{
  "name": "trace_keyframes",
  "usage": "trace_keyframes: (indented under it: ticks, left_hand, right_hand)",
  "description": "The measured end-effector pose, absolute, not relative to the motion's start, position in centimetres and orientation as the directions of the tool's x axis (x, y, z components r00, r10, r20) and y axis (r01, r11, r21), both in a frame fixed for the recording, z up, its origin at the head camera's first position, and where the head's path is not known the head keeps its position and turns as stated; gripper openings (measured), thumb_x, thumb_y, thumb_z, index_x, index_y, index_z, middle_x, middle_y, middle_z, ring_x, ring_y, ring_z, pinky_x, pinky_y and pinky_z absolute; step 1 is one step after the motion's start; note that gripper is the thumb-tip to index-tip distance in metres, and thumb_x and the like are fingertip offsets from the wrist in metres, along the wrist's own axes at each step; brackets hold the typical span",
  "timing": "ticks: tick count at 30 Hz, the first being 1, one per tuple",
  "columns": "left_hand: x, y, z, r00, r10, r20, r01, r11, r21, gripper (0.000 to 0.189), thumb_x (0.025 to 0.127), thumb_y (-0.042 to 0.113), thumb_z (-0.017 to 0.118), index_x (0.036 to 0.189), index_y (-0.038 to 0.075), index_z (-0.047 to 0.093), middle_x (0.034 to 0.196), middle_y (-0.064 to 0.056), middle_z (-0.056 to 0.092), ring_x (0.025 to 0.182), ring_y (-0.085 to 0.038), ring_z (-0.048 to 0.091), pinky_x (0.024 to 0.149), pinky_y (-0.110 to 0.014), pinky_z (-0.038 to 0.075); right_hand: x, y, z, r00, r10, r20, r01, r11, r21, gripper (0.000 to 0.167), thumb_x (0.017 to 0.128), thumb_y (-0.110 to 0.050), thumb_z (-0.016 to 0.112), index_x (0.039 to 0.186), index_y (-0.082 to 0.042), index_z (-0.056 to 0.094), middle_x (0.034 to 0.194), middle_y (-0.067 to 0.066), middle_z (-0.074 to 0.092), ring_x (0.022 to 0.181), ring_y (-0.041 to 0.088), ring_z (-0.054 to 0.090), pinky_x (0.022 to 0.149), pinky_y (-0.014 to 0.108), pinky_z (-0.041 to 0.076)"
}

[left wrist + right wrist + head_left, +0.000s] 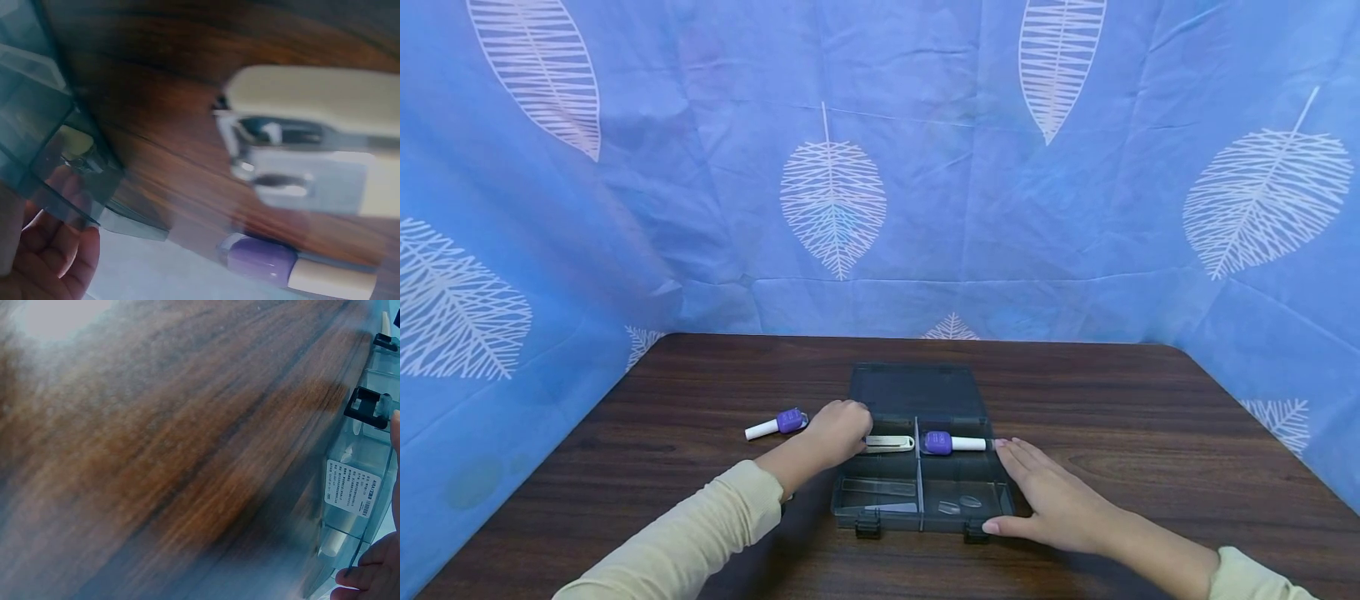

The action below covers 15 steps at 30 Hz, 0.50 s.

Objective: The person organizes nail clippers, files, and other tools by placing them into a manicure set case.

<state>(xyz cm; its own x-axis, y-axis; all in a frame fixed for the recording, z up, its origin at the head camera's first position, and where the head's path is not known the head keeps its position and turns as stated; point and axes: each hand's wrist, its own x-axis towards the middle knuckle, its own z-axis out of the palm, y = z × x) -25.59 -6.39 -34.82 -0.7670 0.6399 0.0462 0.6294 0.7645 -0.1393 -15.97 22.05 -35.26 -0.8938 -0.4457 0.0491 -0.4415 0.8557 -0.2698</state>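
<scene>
A dark translucent divided box [919,527] lies with its lid [917,390] folded back. My left hand [835,433] is at its left edge, fingers bent. They are beside a cream nail clipper [891,444] in the back left compartment; whether they pinch it is hidden. My right hand [1052,500] rests against the box's right side, fingers extended, thumb at the front corner. A purple nail polish bottle [938,442] with a white cap lies in the back right compartment. Another nail clipper [306,137] lies on the table under my left wrist.
Another purple nail polish bottle [790,420] lies on the table [1097,392], left of the box. Small clear pieces [949,507] sit in the front right compartment, and flat clear pieces [891,507] in the front left. A blue leaf-print cloth [925,208] hangs behind.
</scene>
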Motion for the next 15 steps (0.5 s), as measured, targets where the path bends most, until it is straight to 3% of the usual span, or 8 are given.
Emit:
trace_keyframes:
  ticks: [4, 10, 15]
  left_hand:
    - [-25.2, -6.8, -34.5, -0.748, 0.654, 0.111, 0.653, 0.756, -0.054, 0.012, 0.081, 0.021, 0.072, 0.074, 0.01, 0.071, 0.073, 0.001, 0.062, 0.064, -0.009, 0.053, 0.059, -0.025, 0.043]
    - [-24.5, -7.5, -34.1, -0.713, 0.655, 0.249, 0.686, 0.726, 0.054, 0.017, 0.081, 0.021, 0.072, 0.092, 0.008, 0.073, 0.086, -0.002, 0.065, 0.08, -0.013, 0.062, 0.069, -0.027, 0.052]
    - [-23.7, -8.4, -33.9, -0.712, 0.62, 0.331, 0.686, 0.715, 0.137, 0.023, 0.081, 0.023, 0.071, 0.097, 0.006, 0.071, 0.09, -0.004, 0.064, 0.082, -0.015, 0.061, 0.07, -0.027, 0.054]
  right_hand:
    - [-16.0, 22.1, -35.3, -0.896, -0.443, 0.042, -0.437, 0.858, -0.272, 0.101, 0.077, -0.069, 0.054, 0.139, 0.008, 0.033, 0.144, 0.028, 0.035, 0.133, 0.045, 0.03, 0.103, 0.06, 0.03]
    - [-16.1, 22.1, -35.3, -0.896, -0.443, 0.037, -0.435, 0.857, -0.275, 0.101, 0.078, -0.069, 0.054, 0.14, 0.007, 0.032, 0.144, 0.027, 0.035, 0.134, 0.045, 0.03, 0.103, 0.06, 0.029]
    - [-16.1, 22.1, -35.4, -0.895, -0.445, 0.035, -0.436, 0.855, -0.279, 0.1, 0.078, -0.068, 0.054, 0.14, 0.007, 0.032, 0.144, 0.027, 0.034, 0.134, 0.045, 0.03, 0.103, 0.06, 0.029]
